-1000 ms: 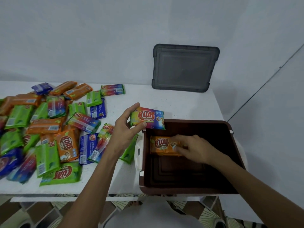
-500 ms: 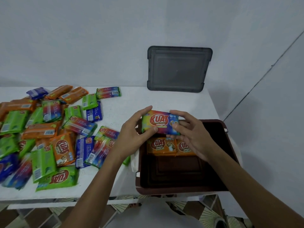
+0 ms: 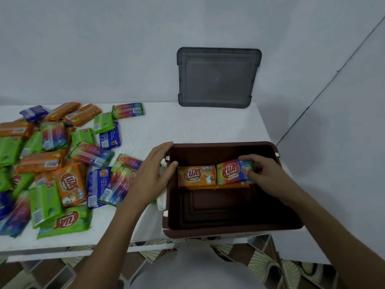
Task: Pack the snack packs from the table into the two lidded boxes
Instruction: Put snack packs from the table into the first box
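Note:
A brown open box [image 3: 233, 229] stands at the table's right end. Inside it, against the far wall, lies an orange snack pack [image 3: 196, 176]. Beside it, on the right, my right hand [image 3: 263, 174] holds a rainbow-coloured snack pack [image 3: 231, 172] on top of another orange pack, of which only an edge shows. My left hand [image 3: 153, 176] rests on the box's left rim, fingers spread, holding nothing. Several loose snack packs [image 3: 56, 163] in green, orange, blue and rainbow colours lie on the left of the white table [image 3: 166, 126].
A grey lid [image 3: 216, 78] leans upright against the wall behind the box. The wall corner runs close on the right. The table's front edge is just below the box, with patterned floor underneath. Only one box is in view.
The rainbow pack went from my left hand to both hands above the box, then down into the box with my right hand alone. My left hand dropped to the box's left rim.

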The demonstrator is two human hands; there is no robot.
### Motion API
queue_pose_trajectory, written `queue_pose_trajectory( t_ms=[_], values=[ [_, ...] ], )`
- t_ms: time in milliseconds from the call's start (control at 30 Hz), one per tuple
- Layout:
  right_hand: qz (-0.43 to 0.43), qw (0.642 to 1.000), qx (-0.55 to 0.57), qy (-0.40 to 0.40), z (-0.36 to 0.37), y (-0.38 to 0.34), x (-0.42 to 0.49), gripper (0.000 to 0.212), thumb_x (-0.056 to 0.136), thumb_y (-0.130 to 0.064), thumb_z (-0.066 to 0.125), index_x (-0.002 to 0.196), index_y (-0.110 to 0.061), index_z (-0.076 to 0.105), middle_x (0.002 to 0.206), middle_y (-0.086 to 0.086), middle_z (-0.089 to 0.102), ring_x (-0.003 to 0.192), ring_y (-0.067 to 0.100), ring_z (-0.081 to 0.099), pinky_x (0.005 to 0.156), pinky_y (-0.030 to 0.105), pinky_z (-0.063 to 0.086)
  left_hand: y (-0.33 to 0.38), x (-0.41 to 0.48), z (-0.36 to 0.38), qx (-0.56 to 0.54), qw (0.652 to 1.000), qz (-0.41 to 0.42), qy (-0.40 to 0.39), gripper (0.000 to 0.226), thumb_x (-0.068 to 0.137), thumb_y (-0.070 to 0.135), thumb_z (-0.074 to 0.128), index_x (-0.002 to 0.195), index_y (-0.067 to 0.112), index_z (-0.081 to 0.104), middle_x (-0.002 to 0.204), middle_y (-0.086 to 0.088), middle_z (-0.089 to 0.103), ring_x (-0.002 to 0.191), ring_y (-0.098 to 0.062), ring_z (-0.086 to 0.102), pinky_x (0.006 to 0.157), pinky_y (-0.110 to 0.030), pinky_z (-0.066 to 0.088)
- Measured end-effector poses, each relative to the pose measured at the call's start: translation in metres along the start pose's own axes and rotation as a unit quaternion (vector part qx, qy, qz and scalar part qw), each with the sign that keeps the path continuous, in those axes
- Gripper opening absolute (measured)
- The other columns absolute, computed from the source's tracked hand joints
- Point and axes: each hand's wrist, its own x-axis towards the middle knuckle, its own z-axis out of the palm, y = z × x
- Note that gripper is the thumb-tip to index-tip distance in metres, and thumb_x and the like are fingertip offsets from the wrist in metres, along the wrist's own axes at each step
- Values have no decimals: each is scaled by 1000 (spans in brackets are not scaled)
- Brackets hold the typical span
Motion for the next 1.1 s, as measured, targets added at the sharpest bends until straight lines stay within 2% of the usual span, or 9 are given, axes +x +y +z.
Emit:
queue_pose_trajectory(
  t_ms=[167,333,467,567,700,833,933,1033,1100],
  values=[
    [21,994,-99,25,15,3,11,38,96,-12,57,131,-25,52,131,6,50,108,12,50,69,16,51,0,-3,4,-5,1000,-8,14,48,97,33,52,143,18,47,148,6,44,134,-1,38,109,-18,32],
    [-9,977,-215,-1,23,0,8,43,93,-18,61,135,-12,50,130,14,57,114,25,58,93,36,53,-1,-4,6,2,1000,-9,21,47,98,27,53,144,19,46,149,8,42,132,3,36,105,-12,29],
    [-10,969,-245,-17,25,1,10,43,95,-19,59,136,-12,49,130,15,57,114,28,59,94,38,53,-2,-4,7,-3,1000,-9,26,47,99,29,53,144,20,45,150,8,41,134,1,37,107,-19,34],
    [-22,950,-312,8,28,0,8,38,97,-27,53,134,-15,49,123,14,61,105,28,61,85,35,53,-1,-5,8,-15,999,-14,26,51,97,38,47,145,21,45,151,8,41,135,-1,38,108,-23,35],
    [-99,939,-321,68,38,-31,-4,38,97,-33,49,132,-20,52,110,8,61,98,21,60,78,32,50,-2,-11,4,-28,1000,-8,10,49,100,41,44,146,25,41,145,8,46,131,-4,44,107,-30,42],
    [-206,945,-247,58,55,-81,-12,35,97,-34,51,129,-23,56,111,0,64,102,14,60,87,32,50,-20,-32,-12,-47,998,-36,37,41,101,36,47,141,28,47,131,8,54,118,-5,53,96,-35,50],
    [-284,929,-233,57,81,-113,-5,32,97,-32,50,125,-22,60,111,-1,65,103,17,59,88,29,45,-47,-52,-32,10,994,-81,78,41,96,40,51,133,24,54,124,5,58,113,-12,56,89,-41,52],
    [-346,908,-234,42,116,-140,12,32,94,-28,49,121,-15,63,100,6,65,94,26,60,84,37,48,-75,-73,-54,106,982,-129,92,48,91,43,59,131,18,55,122,-5,60,106,-24,58,83,-38,50],
    [-363,892,-269,12,141,-154,28,34,95,-25,51,125,-13,60,102,11,63,93,30,59,83,41,48,-91,-84,-62,172,971,-147,75,60,83,44,70,133,14,54,123,-10,61,106,-31,58,85,-41,49]
  ],
)
